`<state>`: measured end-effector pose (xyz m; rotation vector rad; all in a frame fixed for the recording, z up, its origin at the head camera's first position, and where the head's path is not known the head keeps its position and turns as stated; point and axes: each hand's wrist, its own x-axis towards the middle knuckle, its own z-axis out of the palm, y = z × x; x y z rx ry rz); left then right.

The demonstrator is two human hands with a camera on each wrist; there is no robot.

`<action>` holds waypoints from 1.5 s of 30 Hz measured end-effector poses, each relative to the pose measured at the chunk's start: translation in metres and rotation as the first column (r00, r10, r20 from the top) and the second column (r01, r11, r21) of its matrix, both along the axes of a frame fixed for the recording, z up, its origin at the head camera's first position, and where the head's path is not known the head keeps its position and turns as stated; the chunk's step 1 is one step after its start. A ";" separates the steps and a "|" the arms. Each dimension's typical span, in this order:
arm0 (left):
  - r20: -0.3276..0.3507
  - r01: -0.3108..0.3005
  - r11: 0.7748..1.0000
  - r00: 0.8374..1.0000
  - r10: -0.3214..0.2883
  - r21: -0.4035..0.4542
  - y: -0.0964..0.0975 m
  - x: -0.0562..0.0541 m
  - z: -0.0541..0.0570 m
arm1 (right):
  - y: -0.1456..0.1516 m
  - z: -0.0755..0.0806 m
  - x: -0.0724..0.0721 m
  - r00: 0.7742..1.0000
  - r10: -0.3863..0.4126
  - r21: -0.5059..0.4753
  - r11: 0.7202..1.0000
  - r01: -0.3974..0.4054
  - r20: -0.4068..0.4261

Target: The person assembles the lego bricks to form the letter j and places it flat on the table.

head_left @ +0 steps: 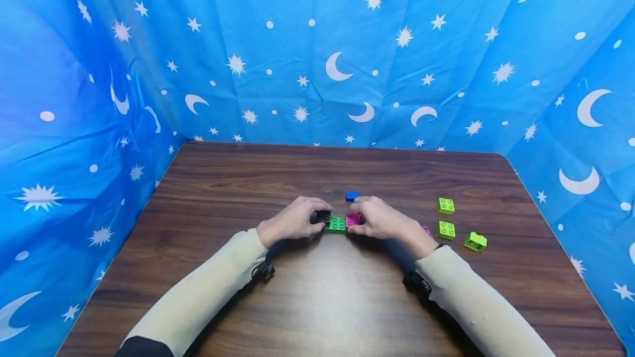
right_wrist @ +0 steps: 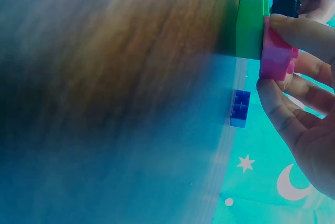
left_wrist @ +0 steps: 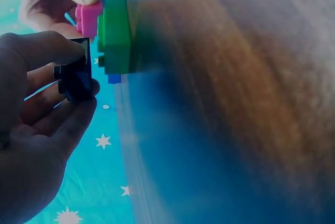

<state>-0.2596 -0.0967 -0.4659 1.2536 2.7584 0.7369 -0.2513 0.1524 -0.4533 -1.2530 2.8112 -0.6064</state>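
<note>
A green brick (head_left: 337, 224) lies on the table with studs up, between the two hands. My left hand (head_left: 296, 218) pinches a black brick (left_wrist: 78, 77) between thumb and fingers; in the left wrist view it is held just above the green brick's left end, with a slim gap. At the other end, my right hand (head_left: 381, 218) grips a pink brick (right_wrist: 276, 56) by its sides. The pink brick meets the green brick's studded top; whether it is pressed fully down I cannot tell. A blue brick (head_left: 351, 196) lies just behind the right hand.
On the right side of the wooden table (head_left: 223, 175) are a lime brick (head_left: 446, 205), a second lime brick (head_left: 446, 230) and a tipped lime brick (head_left: 475, 242). Another pink piece (head_left: 426, 230) is mostly hidden by the right wrist. Blue star-patterned cloth (head_left: 297, 43) surrounds the table.
</note>
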 end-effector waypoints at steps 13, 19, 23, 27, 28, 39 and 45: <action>0.025 0.016 1.000 1.000 -0.016 -0.024 0.001 0.001 -0.001 | -0.001 0.000 -0.002 1.000 0.012 0.006 1.000 -0.012 0.006; 0.038 0.017 1.000 0.999 -0.016 -0.019 0.001 0.001 -0.001 | -0.002 0.002 -0.002 1.000 0.012 0.017 1.000 -0.012 -0.001; 0.028 0.022 1.000 0.999 -0.021 -0.022 0.002 0.002 -0.002 | -0.002 0.003 -0.002 1.000 0.019 0.023 1.000 -0.019 0.007; 0.025 0.036 0.999 0.999 -0.035 -0.031 0.005 0.002 -0.002 | -0.001 0.003 -0.002 1.000 0.031 0.020 0.999 -0.031 0.005; 0.023 0.037 0.999 0.999 -0.036 -0.032 0.006 0.002 -0.002 | -0.001 0.003 -0.002 1.000 0.030 0.019 0.999 -0.030 0.004; 0.037 0.029 0.999 0.999 -0.028 -0.020 0.008 0.002 -0.001 | 0.000 0.005 -0.001 0.999 0.024 0.019 1.000 -0.024 0.023; 0.031 0.019 0.999 0.999 -0.017 -0.038 0.008 0.002 0.000 | -0.001 0.005 -0.002 1.000 0.017 0.017 1.000 -0.018 0.020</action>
